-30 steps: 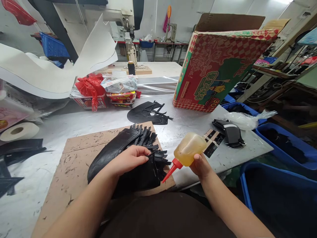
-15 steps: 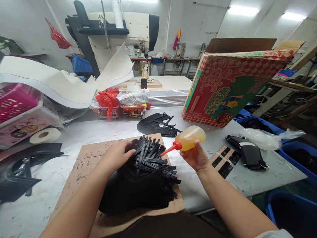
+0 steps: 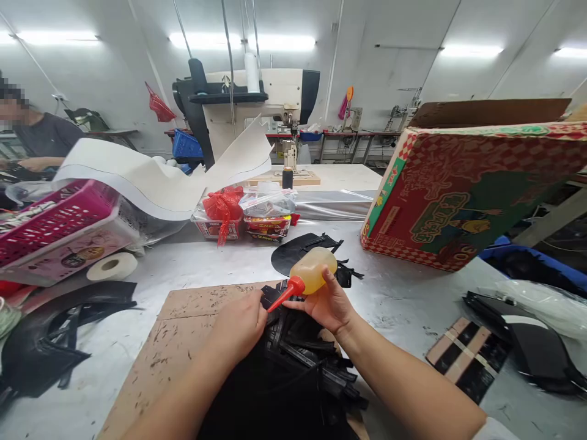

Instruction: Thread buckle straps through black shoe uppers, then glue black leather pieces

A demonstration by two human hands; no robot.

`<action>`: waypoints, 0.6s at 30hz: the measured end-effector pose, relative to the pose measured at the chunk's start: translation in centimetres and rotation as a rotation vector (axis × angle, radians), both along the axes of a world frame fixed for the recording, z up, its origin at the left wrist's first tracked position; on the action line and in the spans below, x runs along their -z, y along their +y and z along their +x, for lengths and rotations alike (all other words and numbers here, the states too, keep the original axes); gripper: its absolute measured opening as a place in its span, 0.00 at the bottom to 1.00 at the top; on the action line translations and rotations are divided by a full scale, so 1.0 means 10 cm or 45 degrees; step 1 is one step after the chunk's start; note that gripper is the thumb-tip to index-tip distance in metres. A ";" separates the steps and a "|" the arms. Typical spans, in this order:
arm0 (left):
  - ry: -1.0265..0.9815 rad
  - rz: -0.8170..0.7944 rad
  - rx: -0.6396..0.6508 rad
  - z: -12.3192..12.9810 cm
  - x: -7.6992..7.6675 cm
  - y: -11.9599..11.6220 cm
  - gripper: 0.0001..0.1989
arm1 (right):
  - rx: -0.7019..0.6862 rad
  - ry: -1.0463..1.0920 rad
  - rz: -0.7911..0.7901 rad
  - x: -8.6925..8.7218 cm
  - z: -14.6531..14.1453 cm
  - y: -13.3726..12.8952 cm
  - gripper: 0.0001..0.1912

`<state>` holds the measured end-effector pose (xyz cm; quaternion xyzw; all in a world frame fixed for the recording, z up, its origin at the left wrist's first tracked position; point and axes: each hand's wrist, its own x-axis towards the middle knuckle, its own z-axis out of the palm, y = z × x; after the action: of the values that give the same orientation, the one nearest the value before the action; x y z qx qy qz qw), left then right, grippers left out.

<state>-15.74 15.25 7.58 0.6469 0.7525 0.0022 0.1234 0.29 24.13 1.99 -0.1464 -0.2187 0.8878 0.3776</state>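
Observation:
My right hand (image 3: pixel 328 302) is wrapped round a translucent bottle (image 3: pixel 316 269) of yellow liquid, tilted so that its red nozzle points down to the left. The nozzle tip is beside the fingers of my left hand (image 3: pixel 241 324), which are closed on the upper left edge of a black piece (image 3: pixel 270 391) with many black strips (image 3: pixel 316 354) along it. This piece lies over a cardboard sheet (image 3: pixel 169 330) marked with dark smears. Behind the bottle, another black cut piece (image 3: pixel 287 253) rests on the table.
A red printed carton (image 3: pixel 440 201) stands at the right. Beyond the table is a sewing machine (image 3: pixel 257 101). Pink basket (image 3: pixel 68 214), tape roll (image 3: pixel 111 267) and black pieces (image 3: pixel 41 336) lie left. Taped strips (image 3: pixel 468 354) are at right. A person (image 3: pixel 41 134) sits far left.
The bottle in my right hand has moved left, its nozzle now at my left hand. My left fingers have closed on the black piece's edge. The view has shifted, showing a person at left.

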 end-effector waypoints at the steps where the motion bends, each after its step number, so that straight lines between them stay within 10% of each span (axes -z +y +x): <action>1: -0.003 -0.008 0.006 -0.01 0.01 0.00 0.17 | 0.008 0.001 -0.015 0.01 0.01 0.00 0.27; 18: -0.274 -0.018 0.161 -0.16 0.08 0.02 0.19 | 0.065 0.044 0.006 0.02 0.14 0.04 0.26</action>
<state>-17.29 15.47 6.78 0.6882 0.6926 0.0587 0.2079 1.65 24.50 1.75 -0.1358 -0.2102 0.8797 0.4042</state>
